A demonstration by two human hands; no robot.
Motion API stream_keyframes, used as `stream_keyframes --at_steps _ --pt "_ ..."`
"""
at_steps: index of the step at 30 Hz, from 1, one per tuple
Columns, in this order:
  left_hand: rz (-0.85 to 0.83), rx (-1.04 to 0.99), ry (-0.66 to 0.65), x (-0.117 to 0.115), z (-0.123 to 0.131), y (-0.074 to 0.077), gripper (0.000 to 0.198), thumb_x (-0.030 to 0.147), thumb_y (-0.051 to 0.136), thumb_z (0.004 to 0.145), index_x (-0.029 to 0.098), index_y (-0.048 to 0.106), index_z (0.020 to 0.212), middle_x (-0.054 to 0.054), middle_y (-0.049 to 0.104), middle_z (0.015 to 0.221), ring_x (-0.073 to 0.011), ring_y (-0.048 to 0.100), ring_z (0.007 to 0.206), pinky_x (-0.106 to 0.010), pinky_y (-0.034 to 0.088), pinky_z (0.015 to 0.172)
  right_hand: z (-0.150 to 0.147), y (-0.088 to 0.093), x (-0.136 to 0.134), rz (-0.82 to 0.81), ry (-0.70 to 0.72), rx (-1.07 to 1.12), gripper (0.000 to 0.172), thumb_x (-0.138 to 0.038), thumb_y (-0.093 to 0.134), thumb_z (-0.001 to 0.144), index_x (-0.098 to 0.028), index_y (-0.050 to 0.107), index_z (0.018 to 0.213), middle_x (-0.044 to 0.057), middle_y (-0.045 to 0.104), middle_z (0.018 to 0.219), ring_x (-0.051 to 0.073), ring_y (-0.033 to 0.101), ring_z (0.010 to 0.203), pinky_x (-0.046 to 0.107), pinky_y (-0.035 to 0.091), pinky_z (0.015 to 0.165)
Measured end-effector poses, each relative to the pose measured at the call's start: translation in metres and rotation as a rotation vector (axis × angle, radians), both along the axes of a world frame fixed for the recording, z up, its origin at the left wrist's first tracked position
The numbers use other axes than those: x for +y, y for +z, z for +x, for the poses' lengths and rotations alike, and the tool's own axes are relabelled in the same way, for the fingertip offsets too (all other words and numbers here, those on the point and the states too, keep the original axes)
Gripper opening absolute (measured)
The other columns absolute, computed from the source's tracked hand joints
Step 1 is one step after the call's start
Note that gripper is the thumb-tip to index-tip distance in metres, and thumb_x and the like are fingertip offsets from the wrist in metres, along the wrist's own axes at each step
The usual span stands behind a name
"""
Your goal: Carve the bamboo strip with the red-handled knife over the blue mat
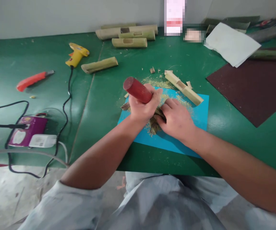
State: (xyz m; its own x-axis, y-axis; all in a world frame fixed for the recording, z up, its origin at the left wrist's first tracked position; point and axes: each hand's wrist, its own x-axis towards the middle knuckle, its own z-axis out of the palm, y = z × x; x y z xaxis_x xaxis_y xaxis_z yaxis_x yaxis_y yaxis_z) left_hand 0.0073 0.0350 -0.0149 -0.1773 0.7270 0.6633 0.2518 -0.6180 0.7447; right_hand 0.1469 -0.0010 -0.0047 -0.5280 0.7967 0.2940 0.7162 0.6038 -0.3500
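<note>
My left hand is wrapped round a thick red cylindrical handle, its butt end tilted up and to the left. The working end of that tool is hidden behind my fingers. Close on its right, my right hand is closed on a brownish bamboo piece, thumb and fingers pressing it down over the blue sheet. Sawdust and small chips lie round both hands. Just beyond my right hand rests a pale bamboo length with a rectangular notch cut in it.
A yellow glue gun, red utility knife and purple power strip with looping cords lie at left. Bamboo lengths line the back, one nearer. White paper overlaps a dark brown sheet at right.
</note>
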Motion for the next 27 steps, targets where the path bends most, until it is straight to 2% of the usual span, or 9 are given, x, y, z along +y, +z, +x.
stream_keyframes --at_steps 5,10,13,16,20,27 --pt "-0.06 0.05 -0.006 -0.001 0.0 0.0 0.054 0.051 0.07 0.093 0.02 0.043 0.058 0.003 0.043 0.059 -0.0107 0.043 0.054 -0.03 0.042 0.055 -0.001 0.001 0.0 -0.017 0.005 -0.004 0.024 -0.029 0.052 0.099 -0.015 0.068 0.088 0.013 0.065 0.094 0.026 0.055 0.089 0.04 0.045 0.078" --pt "-0.156 -0.002 0.007 -0.004 0.0 0.004 0.055 0.041 0.072 0.091 0.02 0.037 0.055 0.004 0.034 0.055 -0.0103 0.037 0.052 -0.03 0.036 0.052 -0.001 -0.001 -0.001 -0.017 0.02 0.018 0.026 -0.03 0.051 0.101 -0.015 0.068 0.088 0.013 0.065 0.093 0.026 0.055 0.09 0.04 0.044 0.079" --pt "-0.168 -0.078 0.047 -0.003 0.001 0.007 0.053 0.036 0.072 0.09 0.02 0.038 0.052 0.004 0.037 0.051 -0.0096 0.037 0.048 -0.029 0.035 0.049 0.0 -0.002 -0.001 -0.047 0.0 0.033 0.024 -0.03 0.053 0.099 -0.016 0.068 0.086 0.012 0.065 0.092 0.025 0.056 0.089 0.04 0.045 0.079" --pt "-0.153 -0.148 0.081 -0.001 0.002 0.009 0.051 0.037 0.068 0.093 0.02 0.044 0.052 0.003 0.045 0.051 -0.01 0.043 0.049 -0.029 0.039 0.05 0.001 0.0 -0.001 -0.053 -0.002 0.032 0.021 -0.03 0.057 0.098 -0.015 0.068 0.089 0.013 0.066 0.095 0.026 0.057 0.092 0.04 0.046 0.081" --pt "-0.163 -0.124 0.024 -0.001 0.002 0.008 0.05 0.044 0.069 0.094 0.02 0.05 0.054 0.002 0.051 0.053 -0.01 0.047 0.05 -0.029 0.041 0.051 0.001 0.001 -0.001 -0.053 -0.005 0.014 0.02 -0.029 0.059 0.097 -0.013 0.069 0.092 0.014 0.067 0.096 0.027 0.059 0.094 0.04 0.048 0.082" --pt "-0.137 -0.076 0.042 0.0 0.001 0.001 0.053 0.054 0.071 0.092 0.02 0.049 0.057 0.002 0.051 0.056 -0.0103 0.048 0.051 -0.029 0.042 0.051 0.001 0.0 -0.002 -0.033 -0.002 0.044 0.018 -0.029 0.057 0.097 -0.016 0.067 0.09 0.013 0.066 0.095 0.027 0.058 0.094 0.041 0.048 0.082"
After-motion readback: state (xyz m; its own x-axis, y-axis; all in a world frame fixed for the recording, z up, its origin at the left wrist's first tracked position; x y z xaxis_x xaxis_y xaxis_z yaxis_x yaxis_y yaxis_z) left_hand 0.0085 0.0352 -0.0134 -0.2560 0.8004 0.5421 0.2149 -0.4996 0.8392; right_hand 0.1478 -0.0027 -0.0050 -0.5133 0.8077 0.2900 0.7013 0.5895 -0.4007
